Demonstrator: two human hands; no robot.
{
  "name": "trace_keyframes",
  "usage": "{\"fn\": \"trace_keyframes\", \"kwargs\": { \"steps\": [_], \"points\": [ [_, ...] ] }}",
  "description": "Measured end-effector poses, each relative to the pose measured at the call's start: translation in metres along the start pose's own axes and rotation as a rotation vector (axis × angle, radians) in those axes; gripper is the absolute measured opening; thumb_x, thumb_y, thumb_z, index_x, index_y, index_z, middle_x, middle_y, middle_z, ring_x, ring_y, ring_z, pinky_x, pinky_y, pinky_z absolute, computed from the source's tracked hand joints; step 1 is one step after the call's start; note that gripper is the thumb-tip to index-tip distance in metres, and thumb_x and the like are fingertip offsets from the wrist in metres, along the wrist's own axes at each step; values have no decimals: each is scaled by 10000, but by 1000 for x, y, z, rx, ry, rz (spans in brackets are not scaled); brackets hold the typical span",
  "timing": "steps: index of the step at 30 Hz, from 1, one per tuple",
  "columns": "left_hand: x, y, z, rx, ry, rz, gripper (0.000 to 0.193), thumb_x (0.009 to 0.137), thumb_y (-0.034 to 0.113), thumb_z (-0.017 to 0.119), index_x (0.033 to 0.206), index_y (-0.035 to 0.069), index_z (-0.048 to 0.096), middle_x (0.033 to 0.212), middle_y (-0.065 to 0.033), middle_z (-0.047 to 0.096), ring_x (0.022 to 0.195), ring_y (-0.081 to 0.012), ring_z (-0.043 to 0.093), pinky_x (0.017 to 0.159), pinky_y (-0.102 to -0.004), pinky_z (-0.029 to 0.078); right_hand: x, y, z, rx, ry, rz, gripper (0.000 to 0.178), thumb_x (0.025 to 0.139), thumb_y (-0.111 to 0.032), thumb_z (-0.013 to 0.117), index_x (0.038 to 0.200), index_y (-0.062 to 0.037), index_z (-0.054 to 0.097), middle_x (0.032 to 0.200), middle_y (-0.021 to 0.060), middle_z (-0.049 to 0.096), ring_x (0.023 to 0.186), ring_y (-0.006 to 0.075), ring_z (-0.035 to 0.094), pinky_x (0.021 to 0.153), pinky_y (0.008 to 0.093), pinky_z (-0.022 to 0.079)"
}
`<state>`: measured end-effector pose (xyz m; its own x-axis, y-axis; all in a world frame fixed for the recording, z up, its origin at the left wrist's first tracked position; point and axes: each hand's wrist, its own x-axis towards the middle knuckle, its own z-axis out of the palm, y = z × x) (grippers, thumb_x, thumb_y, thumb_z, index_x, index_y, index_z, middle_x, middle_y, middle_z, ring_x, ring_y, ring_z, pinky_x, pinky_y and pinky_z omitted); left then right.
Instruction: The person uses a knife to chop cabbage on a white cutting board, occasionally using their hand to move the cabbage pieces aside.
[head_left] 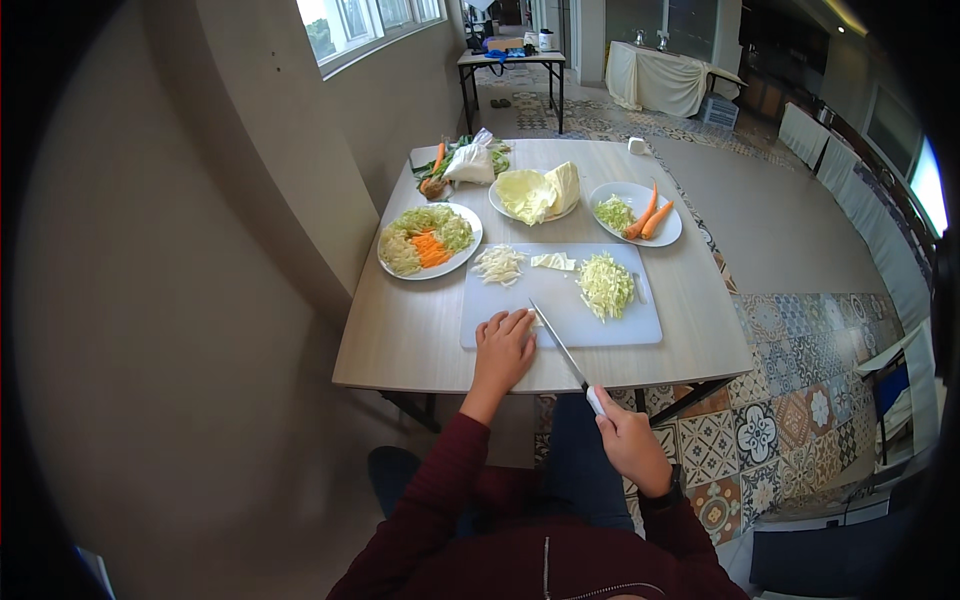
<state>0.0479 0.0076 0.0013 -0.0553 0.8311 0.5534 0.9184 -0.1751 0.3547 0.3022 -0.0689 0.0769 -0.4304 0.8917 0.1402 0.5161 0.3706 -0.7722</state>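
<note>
My right hand (632,445) is wrapped round the white handle of a kitchen knife (562,348). Its blade slants up and left over the near part of a white cutting board (625,334). My left hand (505,348) rests on the board's near left, fingers curled down on a small pale piece of cabbage (537,318) beside the blade, mostly hidden by the fingers. Farther back on the board lie a heap of pale strips (499,264), some flat cabbage pieces (553,262) and a larger mound of shredded green cabbage (605,287).
Around the board on the table (420,340) stand a plate of shredded vegetables (430,240), a bowl of cabbage leaves (538,193) and a plate with carrots (650,215). A white bag (470,163) lies among vegetables at the far left. A wall (250,200) runs along the left.
</note>
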Motion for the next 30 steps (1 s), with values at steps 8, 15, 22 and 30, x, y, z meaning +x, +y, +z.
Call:
{"fn": "trace_keyframes", "kwargs": {
  "steps": [8,15,22,30],
  "points": [
    [1,1,0,2,4,1,375,892,232,643,1252,126,639,1298,-28,622,1214,-259,524,1034,-449,343,30,-1,14,-83,5,-59,461,946,-88,557,1395,0,507,774,305,621,742,463,630,677,524,486],
    [0,3,-2,15,4,-14,376,891,226,644,1257,139,643,1298,-36,625,1216,-269,529,1029,-450,347,3,-9,11,-234,-74,-44,493,951,-86,545,1422,24,453,733,282,627,707,453,630,676,539,486],
    [-1,0,-1,13,9,-14,377,892,226,646,1258,136,643,1297,-36,625,1211,-276,530,1031,-450,347,-28,-21,-16,-151,-115,10,498,926,-36,554,1412,30,473,794,298,626,729,452,637,658,476,491],
    [-1,0,-3,-27,2,-9,340,889,232,644,1213,132,646,1310,-30,617,1220,-268,520,1044,-463,338,-6,-17,-12,-64,-49,35,483,930,-77,570,1400,5,500,835,317,628,784,460,648,694,457,505]
  ]
}}
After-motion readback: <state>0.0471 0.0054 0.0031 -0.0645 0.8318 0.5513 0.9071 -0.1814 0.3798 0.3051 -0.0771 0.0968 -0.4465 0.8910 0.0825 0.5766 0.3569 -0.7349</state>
